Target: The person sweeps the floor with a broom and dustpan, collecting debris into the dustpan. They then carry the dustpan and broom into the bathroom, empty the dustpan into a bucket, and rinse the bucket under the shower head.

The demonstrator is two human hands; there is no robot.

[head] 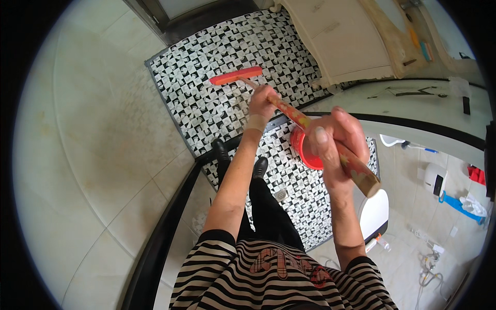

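My left hand [264, 102] grips a patterned wooden handle [291, 111] low down, close to its head. The long, narrow red-and-orange head [236, 75] rests on the black-and-white patterned floor; whether it is a brush or a squeegee is unclear. Near the handle's top end, my right hand [339, 139] is wrapped around it, one finger partly raised. That end points up toward me. Below the right hand stands a red plastic bucket [297, 144], partly hidden by the hand and handle, so its contents cannot be made out.
A raised dark threshold [236, 142] crosses the floor by my shoes. A cream cabinet [345, 42] stands at upper right, beside a curved glass panel [418, 97]. Behind my right arm is a white toilet [374, 213]. A black-framed edge [166, 232] runs along the left. A floor drain [280, 195] shows.
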